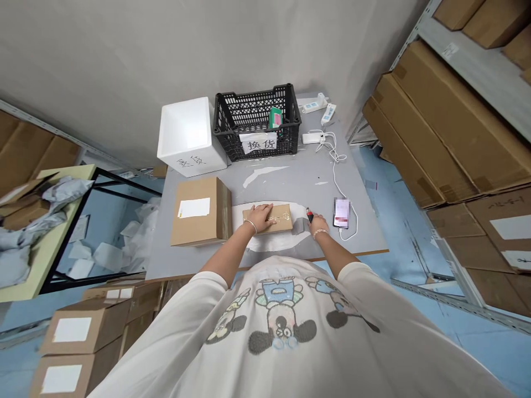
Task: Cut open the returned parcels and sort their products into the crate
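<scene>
My left hand point(259, 217) lies flat on a thin, flat cardboard box point(282, 218), which has shiny tape across its top near my fingers. The box rests on a sheet of white paper or foam point(238, 218). My right hand point(318, 224) sits just right of the box, gripping a small black-and-red tool point(309, 215) whose exact kind I cannot tell. A smartphone point(341, 213) with a blurred screen lies just beyond that hand, a white cable running from it.
The grey table point(290, 182) holds a larger taped carton point(201, 211), a white foam box point(188, 135), a black plastic crate point(257, 119) with a Chinese label, power strips point(319, 105) and a charger point(313, 138). Shelves of cartons point(448, 121) stand right; a side table point(50, 232) stands left.
</scene>
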Demonstrator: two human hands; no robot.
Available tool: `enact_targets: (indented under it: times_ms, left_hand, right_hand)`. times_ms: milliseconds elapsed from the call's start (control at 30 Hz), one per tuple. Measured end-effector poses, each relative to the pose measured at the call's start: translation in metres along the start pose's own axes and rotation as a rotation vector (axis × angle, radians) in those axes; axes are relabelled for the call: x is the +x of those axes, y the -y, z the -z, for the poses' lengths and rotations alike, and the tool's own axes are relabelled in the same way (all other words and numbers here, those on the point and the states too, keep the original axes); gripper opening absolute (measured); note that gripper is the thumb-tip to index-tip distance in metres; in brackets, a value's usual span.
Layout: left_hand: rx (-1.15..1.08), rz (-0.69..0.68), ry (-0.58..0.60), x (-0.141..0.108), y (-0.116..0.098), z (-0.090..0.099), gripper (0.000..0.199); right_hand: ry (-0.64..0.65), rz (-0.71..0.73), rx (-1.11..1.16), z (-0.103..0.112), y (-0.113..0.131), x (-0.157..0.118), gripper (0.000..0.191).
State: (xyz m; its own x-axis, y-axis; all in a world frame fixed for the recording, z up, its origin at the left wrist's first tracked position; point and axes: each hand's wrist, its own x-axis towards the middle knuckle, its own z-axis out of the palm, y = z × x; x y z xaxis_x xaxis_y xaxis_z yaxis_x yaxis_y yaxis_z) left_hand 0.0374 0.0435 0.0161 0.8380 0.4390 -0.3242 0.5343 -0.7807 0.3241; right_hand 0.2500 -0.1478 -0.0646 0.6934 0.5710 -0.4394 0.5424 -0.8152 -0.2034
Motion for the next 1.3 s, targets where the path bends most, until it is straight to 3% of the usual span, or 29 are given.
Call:
enact_targets:
  times_ms: [167,267,333,433,533,600,867,1300]
  left_hand:
    - [-0.001,0.005,-0.02,0.001,0.002,-0.002,0.071]
    - [0.009,-0.022,-0.024,0.001,0.006,-0.004,0.071]
    - [0.017,-0.05,-0.026,0.0,0.009,-0.005,0.071]
    - [0.029,-0.098,-0.036,-0.003,0.015,-0.008,0.07]
    - [0.053,-0.141,-0.063,-0.003,0.022,-0.01,0.063]
    - [0.068,-0.159,-0.086,-0.002,0.024,-0.01,0.06]
    - [0.153,-0.15,-0.065,0.004,0.018,-0.01,0.057]
    - [0.212,-0.173,-0.033,0.005,0.017,-0.007,0.055]
  right_hand:
    - [0.01,-0.039,0.005,-0.004,-0.004,0.004,0.046]
    - [-0.125,0.0,0.044,0.001,0.004,-0.002,0.049]
    - [-0.262,0.141,0.102,0.007,0.018,-0.013,0.045]
    - [-0.368,0.523,0.151,0.012,0.046,-0.036,0.039]
    - [-0.313,0.845,0.08,0.009,0.068,-0.061,0.04]
    - [-0.277,0.924,0.027,0.002,0.075,-0.073,0.043]
    - [-0.286,0.883,-0.056,-0.022,0.075,-0.079,0.052]
    - [-0.291,0.853,-0.099,-0.023,0.08,-0.075,0.048]
